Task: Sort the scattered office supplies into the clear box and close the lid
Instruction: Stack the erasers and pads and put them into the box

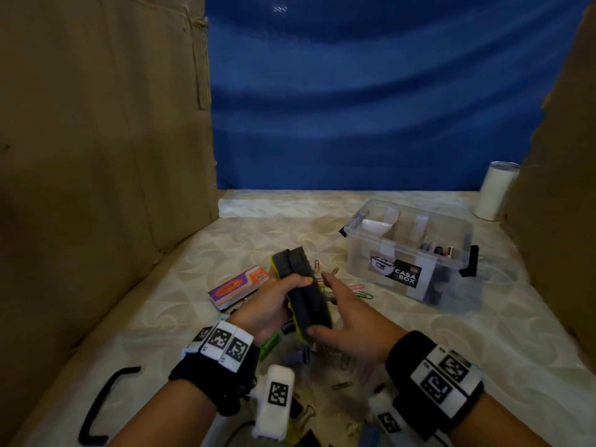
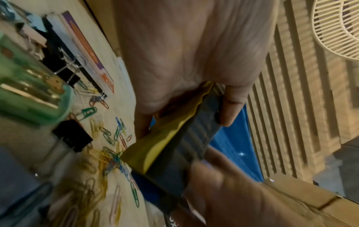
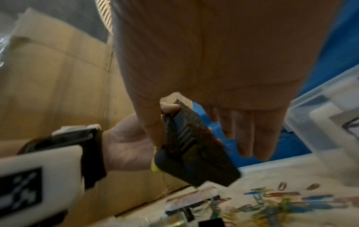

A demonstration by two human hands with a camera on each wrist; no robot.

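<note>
In the head view we see the left hand point(image 1: 274, 304) curled round a dark eraser block point(image 1: 300, 285) with a yellow back, held above the desk point(image 1: 483, 333). The right hand point(image 1: 348, 317) meets the block's near end, thumb against its lower edge, fingers extended along its right side. The clear box point(image 1: 409, 253) stands open to the right, well apart, with dividers and small items inside. Paper clips point(image 1: 361, 293) lie scattered between the hands and the box, and a purple and orange packet point(image 1: 238, 285) lies just left of the block.

From the left wrist, we find the left grip clasping the block point(image 2: 174, 138), thumb on the dark face. Clips point(image 2: 114, 147) and a black binder clip point(image 2: 73, 135) lie below.

From the right wrist, the right thumb presses the block point(image 3: 194, 147) while the fingers point(image 3: 250, 132) stay straight.
</note>
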